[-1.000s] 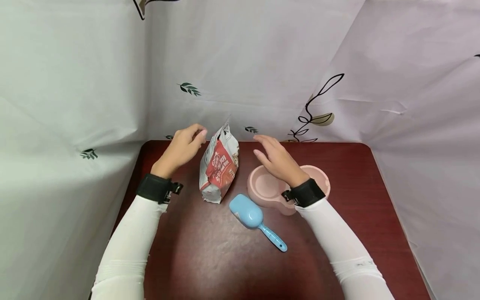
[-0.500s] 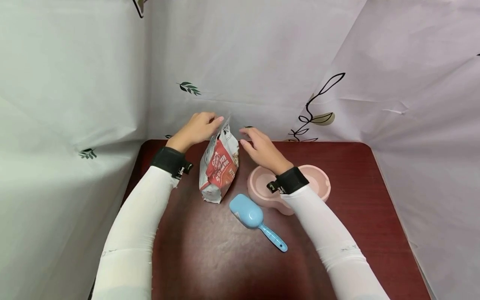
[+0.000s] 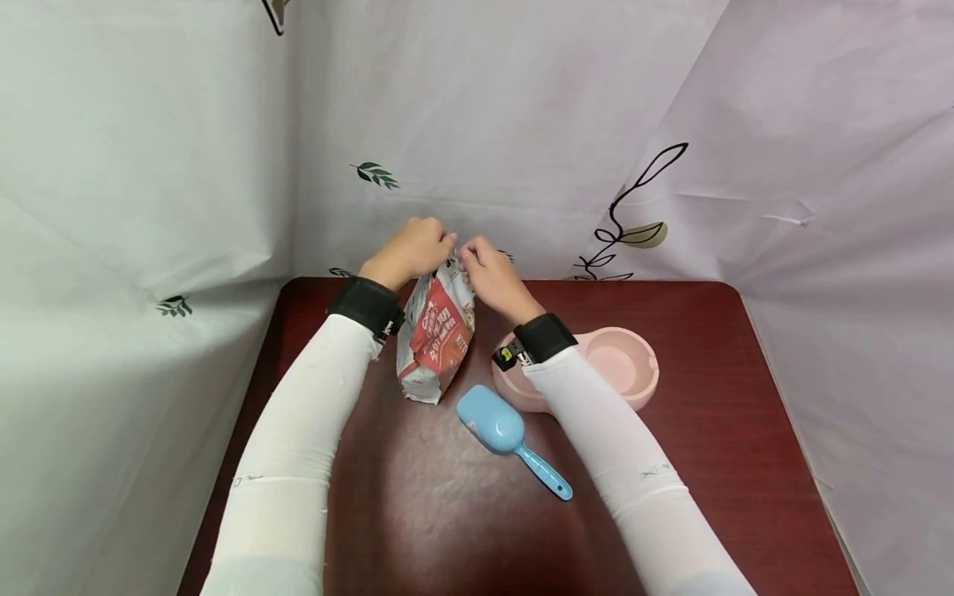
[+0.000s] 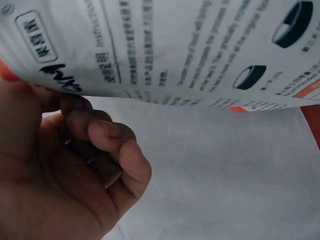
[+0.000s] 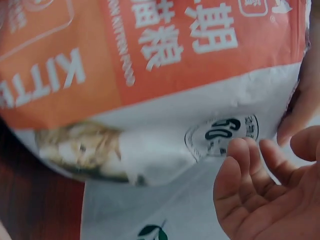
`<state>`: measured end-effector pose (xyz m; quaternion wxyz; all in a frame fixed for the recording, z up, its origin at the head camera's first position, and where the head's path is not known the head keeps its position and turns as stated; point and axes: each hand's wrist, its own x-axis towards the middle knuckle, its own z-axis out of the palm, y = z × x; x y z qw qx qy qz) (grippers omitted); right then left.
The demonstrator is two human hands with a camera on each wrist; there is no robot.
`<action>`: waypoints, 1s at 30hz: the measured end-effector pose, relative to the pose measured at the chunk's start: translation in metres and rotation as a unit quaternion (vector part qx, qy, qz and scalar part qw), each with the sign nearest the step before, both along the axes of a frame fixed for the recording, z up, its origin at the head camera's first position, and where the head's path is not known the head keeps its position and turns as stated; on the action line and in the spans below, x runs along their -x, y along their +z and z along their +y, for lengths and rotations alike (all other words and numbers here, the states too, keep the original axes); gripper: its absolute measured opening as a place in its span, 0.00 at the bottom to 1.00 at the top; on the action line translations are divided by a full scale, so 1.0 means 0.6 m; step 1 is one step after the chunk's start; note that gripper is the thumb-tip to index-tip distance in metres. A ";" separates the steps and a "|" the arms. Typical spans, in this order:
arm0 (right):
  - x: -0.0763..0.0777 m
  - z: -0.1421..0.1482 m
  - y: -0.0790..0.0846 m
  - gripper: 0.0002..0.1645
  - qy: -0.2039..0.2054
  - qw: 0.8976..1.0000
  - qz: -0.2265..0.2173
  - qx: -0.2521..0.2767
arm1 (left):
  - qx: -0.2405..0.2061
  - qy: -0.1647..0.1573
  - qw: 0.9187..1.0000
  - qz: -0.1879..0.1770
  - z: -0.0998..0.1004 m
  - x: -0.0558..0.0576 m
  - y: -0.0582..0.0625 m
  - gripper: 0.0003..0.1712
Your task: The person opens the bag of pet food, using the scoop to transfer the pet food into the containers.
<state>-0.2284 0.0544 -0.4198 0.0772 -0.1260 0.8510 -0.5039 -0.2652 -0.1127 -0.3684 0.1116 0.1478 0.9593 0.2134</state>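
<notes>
A white and red bag of kitten food [image 3: 440,327] stands upright at the table's back, its narrow top pointing up. At that top edge my left hand [image 3: 419,247] pinches the bag; the left wrist view shows its fingers [image 4: 107,135] curled below the printed side. My right hand [image 3: 492,277] pinches the top's right side, and in the right wrist view its bent fingers [image 5: 240,170] lie against the white upper part. Toward me from the bag lies a light blue scoop [image 3: 492,420], bowl face down, handle toward the front right.
Right of the bag, a pink double pet bowl [image 3: 643,396] sits partly hidden under my right wrist and sleeve. The dark red table [image 3: 715,463] ends at the back against a pale patterned curtain [image 3: 514,116], which also hangs along both sides.
Both hands have come inward to the bag's top from either side, and their fingers have closed on it. The bag, scoop and pink bowl have stayed in place.
</notes>
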 end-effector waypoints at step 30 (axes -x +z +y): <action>0.023 -0.064 -0.025 0.24 -0.080 0.959 -0.122 0.241 | -0.131 0.114 0.985 0.008 0.027 -0.017 -0.036 0.21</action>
